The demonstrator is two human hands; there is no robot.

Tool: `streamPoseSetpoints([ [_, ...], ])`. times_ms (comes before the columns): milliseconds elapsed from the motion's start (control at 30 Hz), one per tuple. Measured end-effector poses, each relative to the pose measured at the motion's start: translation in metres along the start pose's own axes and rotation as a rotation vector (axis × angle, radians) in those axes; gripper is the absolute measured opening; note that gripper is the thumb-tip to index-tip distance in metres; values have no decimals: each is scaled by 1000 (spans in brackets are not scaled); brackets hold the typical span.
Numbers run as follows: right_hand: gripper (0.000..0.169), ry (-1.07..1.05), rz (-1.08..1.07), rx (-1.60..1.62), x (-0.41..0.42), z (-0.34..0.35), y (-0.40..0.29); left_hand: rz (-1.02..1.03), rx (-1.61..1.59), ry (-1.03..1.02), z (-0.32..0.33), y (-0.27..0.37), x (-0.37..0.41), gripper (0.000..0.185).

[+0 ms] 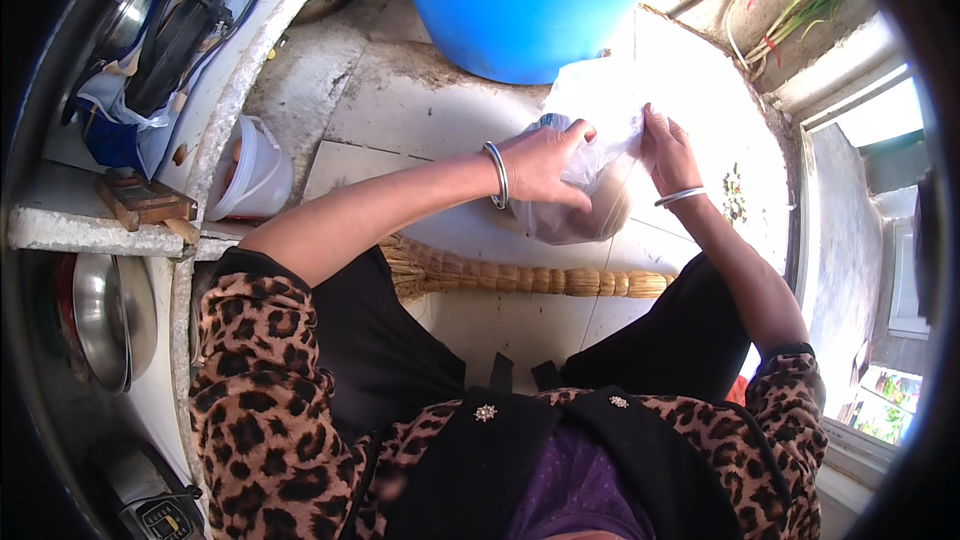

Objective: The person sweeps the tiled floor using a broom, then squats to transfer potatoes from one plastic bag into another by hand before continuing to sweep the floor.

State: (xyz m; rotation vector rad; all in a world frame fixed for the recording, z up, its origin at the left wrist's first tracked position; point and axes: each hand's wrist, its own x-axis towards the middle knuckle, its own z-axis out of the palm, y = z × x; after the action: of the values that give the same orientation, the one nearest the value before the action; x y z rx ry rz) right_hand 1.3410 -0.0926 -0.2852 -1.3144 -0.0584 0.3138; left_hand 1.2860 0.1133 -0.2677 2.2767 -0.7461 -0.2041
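Note:
A clear plastic bag (551,221) with a pale rounded thing (609,204) inside is between my hands, over the tiled floor. What the pale thing is cannot be told through the plastic. My left hand (546,165) lies against the bag from the left, thumb and forefinger spread apart. Its other fingers are hidden, so whether they grip the plastic does not show. On the other side, my right hand (670,154) pinches the bag's plastic between thumb and fingers. Bright glare washes out the bag's upper part. Each wrist wears a silver bangle.
Beyond the bag stands a large blue tub (532,7). A straw broom (540,277) lies across the floor before my knees. At left are a white bucket (259,176), a shelf (82,229) and metal bowls (112,322). Green onions (787,15) lie at upper right.

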Motion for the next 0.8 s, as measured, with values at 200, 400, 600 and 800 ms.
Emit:
streamPoseSetpoints([
  [200, 25, -12, -39, 36, 7, 4, 4, -162, -205, 158, 0, -4, 5, 16],
  [400, 22, -172, -297, -413, -7, 23, -11, -150, -485, 286, 11, 0, 5, 12],
  [600, 19, -94, -634, -1200, -9, 31, -36, -269, -786, 99, 3, -10, 21, 37],
  [800, 25, -286, -479, -934, -6, 51, -36, -189, -608, -45, 3, 7, 34, 29],
])
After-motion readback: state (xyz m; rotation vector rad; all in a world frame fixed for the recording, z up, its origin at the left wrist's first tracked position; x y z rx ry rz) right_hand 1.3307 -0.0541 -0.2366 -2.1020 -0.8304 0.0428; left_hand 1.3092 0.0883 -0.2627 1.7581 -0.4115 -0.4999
